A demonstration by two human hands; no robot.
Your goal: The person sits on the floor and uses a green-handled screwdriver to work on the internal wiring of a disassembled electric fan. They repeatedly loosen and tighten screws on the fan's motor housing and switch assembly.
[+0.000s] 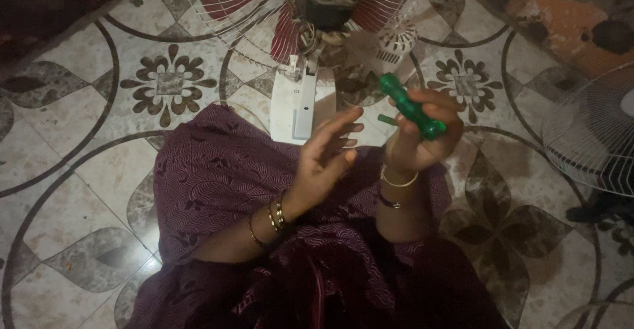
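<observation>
A: Two hands in view, raised over the lap. Left hand point(325, 154): fingers spread loosely, palm partly up, holding nothing. Bangles at the wrist.

B: And the right hand point(417, 134)?

A: Closed around a green tool handle point(411, 108). Glossy translucent green plastic, ribbed or waisted along its length, with a rounded knob at each visible end. A short green stub shows just left of the fingers; cannot tell whether it belongs to the same piece.

B: Axis?

A: Long axis runs diagonally, upper left to lower right. Upper end points toward the fan; lower end sits at the fingertips on the right side of the hand. Any shaft or tip is not visible.

B: Position relative to the hand?

A: Lies across the top of the curled fingers, thumb side beneath, both ends projecting beyond the grip. Well apart from the left hand, no contact.

B: Surroundings?

A: Dismantled fan point(310, 12) lies on the patterned tiled floor point(79, 170), beyond the hands, with red blades inside a white wire guard. White fan base point(295, 108) near the knees. Second wire guard point(594, 131) at far right.
</observation>
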